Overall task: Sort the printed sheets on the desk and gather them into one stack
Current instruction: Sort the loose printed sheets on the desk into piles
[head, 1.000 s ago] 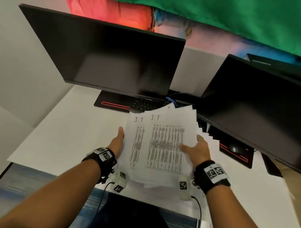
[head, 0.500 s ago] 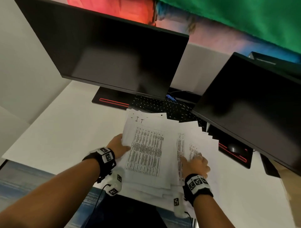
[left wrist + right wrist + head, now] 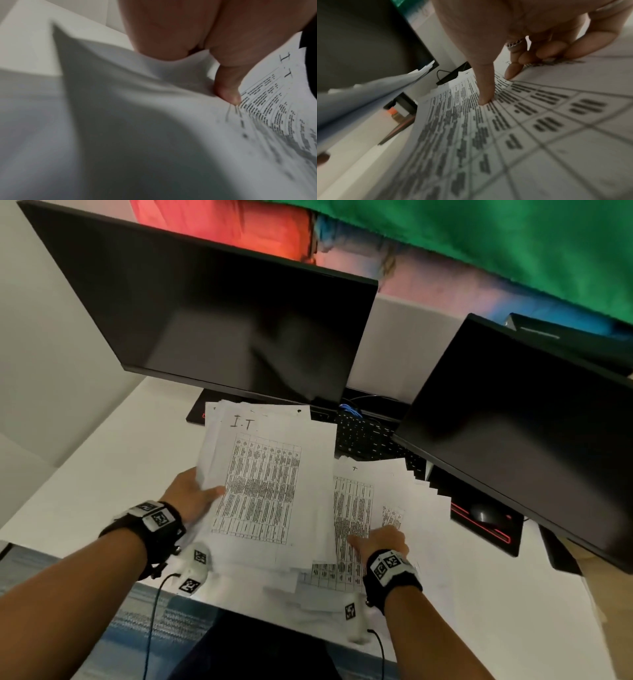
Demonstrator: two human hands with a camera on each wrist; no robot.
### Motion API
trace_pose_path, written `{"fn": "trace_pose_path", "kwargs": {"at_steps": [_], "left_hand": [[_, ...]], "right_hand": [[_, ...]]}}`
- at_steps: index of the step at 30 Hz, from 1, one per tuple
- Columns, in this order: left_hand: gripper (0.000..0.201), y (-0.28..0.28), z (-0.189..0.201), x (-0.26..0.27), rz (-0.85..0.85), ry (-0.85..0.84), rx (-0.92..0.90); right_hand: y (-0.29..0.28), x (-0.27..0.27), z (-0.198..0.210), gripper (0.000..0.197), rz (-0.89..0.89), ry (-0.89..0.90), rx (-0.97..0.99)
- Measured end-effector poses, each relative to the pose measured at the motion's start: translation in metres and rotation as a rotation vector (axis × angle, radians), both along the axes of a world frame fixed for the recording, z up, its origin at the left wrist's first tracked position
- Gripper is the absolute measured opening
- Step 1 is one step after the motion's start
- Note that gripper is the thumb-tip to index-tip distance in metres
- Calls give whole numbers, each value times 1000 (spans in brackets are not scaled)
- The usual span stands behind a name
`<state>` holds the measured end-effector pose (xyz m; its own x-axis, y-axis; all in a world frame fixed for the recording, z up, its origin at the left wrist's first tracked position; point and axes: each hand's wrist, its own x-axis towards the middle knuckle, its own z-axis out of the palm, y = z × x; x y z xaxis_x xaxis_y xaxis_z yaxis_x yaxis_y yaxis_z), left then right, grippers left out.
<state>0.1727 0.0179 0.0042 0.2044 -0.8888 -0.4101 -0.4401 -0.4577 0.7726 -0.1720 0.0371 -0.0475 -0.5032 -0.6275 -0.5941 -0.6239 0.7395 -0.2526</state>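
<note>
My left hand [image 3: 205,493] holds a bundle of printed sheets [image 3: 270,484] marked "I.T", raised off the white desk [image 3: 102,467] and tilted toward me. Its thumb [image 3: 226,88] lies on the top sheet [image 3: 274,108]; the fingers underneath are hidden. To the right, more printed sheets [image 3: 414,494] lie fanned out on the desk. My right hand [image 3: 373,537] rests on them, with the thumb [image 3: 485,86] and bent fingertips [image 3: 513,70] pressing the top table sheet [image 3: 530,128]. The raised bundle [image 3: 368,92] hangs to its left.
Two dark monitors [image 3: 212,320] [image 3: 527,419] stand close behind the sheets. A black keyboard [image 3: 366,436] lies partly under them. A mouse [image 3: 483,513] sits on a red-trimmed pad under the right monitor. The desk's front edge [image 3: 239,604] is just below my wrists.
The one pile held between both hands has split. My left hand carried the "I.T" bundle up and left; my right hand dropped onto the fanned sheets on the desk.
</note>
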Motion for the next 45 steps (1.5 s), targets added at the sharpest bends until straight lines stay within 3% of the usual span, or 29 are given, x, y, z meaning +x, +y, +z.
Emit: {"fn": "trace_pose_path", "kwargs": {"at_steps": [5, 10, 18, 21, 23, 26, 28, 30, 35, 38, 42, 43, 45], "left_hand": [[42, -3, -2, 4, 17, -31, -5], [41, 0, 0, 4, 11, -20, -6], [39, -1, 2, -4, 29, 2, -1], [40, -4, 3, -5, 15, 8, 11], [38, -6, 4, -4, 10, 13, 24], [36, -5, 3, -4, 9, 36, 37], [34, -2, 1, -7, -5, 31, 63], [35, 1, -5, -12, -43, 22, 102], [46, 9, -18, -39, -146, -127, 151], [44, 14, -17, -52, -85, -149, 110], [30, 15, -21, -55, -43, -114, 90], [26, 13, -20, -55, -25, -105, 91], [39, 6, -16, -55, 21, -68, 90]], "right_hand": [[2, 10, 19, 91, 26, 119, 20], [20, -9, 14, 90, -47, 97, -31], [41, -14, 12, 130, -135, 188, 15], [34, -20, 3, 130, -219, 55, -39], [32, -27, 4, 118, -285, -15, -122], [33, -34, 21, 69, -324, -91, -279], [31, -37, 42, 30, -257, -80, -378], [27, -42, 68, 14, -173, -28, -493], [16, -51, 167, 24, -67, 171, -806], [12, -54, 190, 24, -112, 20, -924], [2, -27, 152, 25, -201, -322, -740], [-2, -19, 131, 30, -199, -340, -679], [-9, -3, 91, 47, -188, -303, -544]]}}
